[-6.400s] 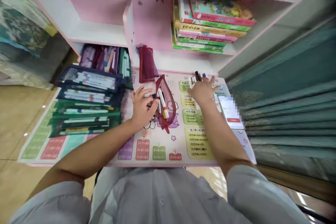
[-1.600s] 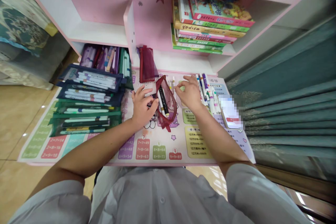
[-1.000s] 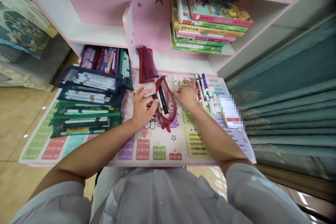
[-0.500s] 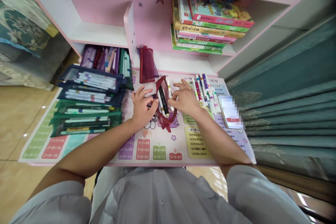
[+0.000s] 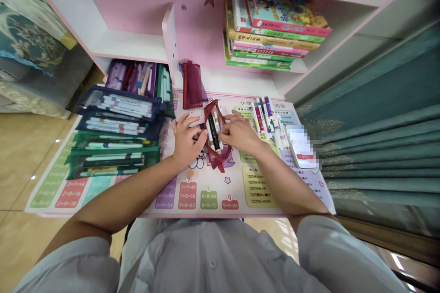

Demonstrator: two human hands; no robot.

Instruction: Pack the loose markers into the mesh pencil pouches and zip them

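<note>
A pink desk carries a multiplication mat (image 5: 202, 192). At its centre lies a red mesh pouch (image 5: 216, 158). The left hand (image 5: 185, 139), at the pouch's 9 o'clock, pinches the rim, seemingly to hold the mouth agape. The right hand (image 5: 240, 132), at 3 o'clock, closes its fingertips on a white marker (image 5: 216, 121) at the opening. Loose markers (image 5: 268, 116) lie at 2 o'clock, within that hand's reach.

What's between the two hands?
In the head view, an open red mesh pouch with markers inside lies between the left hand and right hand.
</note>
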